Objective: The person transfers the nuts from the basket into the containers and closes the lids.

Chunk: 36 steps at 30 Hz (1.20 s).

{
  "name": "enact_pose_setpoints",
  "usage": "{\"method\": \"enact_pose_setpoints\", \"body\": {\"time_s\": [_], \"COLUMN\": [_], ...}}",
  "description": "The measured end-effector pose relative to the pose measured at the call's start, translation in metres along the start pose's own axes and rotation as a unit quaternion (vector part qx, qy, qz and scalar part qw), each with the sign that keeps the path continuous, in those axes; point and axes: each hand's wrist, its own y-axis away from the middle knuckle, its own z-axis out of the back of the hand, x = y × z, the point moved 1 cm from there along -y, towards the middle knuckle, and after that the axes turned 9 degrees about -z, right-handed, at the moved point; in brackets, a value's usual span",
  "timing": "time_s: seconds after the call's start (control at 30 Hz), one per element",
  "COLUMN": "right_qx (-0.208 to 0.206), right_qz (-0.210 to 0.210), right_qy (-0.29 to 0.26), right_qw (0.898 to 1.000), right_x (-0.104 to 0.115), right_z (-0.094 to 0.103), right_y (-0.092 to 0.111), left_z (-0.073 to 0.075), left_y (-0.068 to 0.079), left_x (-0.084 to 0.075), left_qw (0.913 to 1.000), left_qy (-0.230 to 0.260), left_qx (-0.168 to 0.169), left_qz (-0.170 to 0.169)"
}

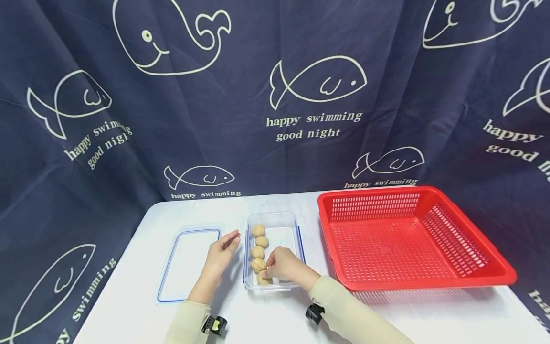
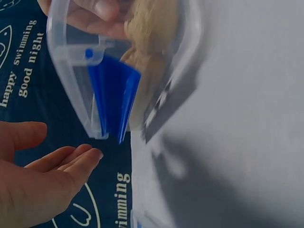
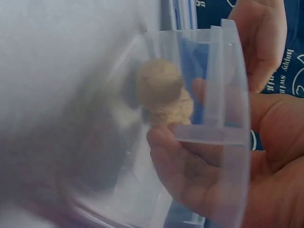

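Observation:
Inside a clear plastic container (image 1: 283, 220) with blue side clips, several walnuts (image 1: 258, 252) form a line along the left wall. My right hand (image 1: 284, 263) reaches into the container, its curled thumb and fingers pinching the walnut (image 1: 263, 279) at the near end of the line. In the right wrist view the near wall stands in front of part of these fingers (image 3: 164, 147). Just left of the container, my left hand (image 1: 220, 255) holds nothing, with its fingers extended and apart from the blue clip (image 2: 114, 95).
A clear lid (image 1: 165, 272) with a blue seal lies on the white table (image 1: 142, 267), left of my left hand. To the right stands a large red perforated basket (image 1: 382, 248). Dark blue fabric (image 1: 240, 143) with fish drawings hangs behind the table.

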Motion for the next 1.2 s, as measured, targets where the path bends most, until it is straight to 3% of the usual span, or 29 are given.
{"method": "enact_pose_setpoints", "body": {"time_s": [0.2,0.6,0.83,1.03,1.2], "right_qx": [-0.044,-0.124,-0.104,-0.052,-0.038], "right_qz": [0.014,0.079,0.068,0.047,0.016], "right_qy": [0.018,-0.038,-0.098,-0.160,-0.178], "right_qw": [0.999,0.988,0.987,0.985,0.983], "right_x": [0.009,0.043,0.078,0.102,0.114], "right_z": [0.005,0.011,0.000,-0.024,-0.049], "right_y": [-0.004,-0.016,-0.021,-0.024,-0.025], "left_z": [0.019,0.068,0.096,0.113,0.124], "left_y": [0.003,0.003,0.003,0.003,0.001], "left_x": [-0.004,-0.008,-0.009,-0.002,0.009], "left_qw": [0.9998,0.9961,0.9908,0.9873,0.9817], "left_qy": [-0.005,-0.080,-0.117,-0.138,-0.156], "left_qx": [0.016,0.018,0.017,0.014,0.005], "left_qz": [0.015,0.031,0.066,0.078,0.110]}}
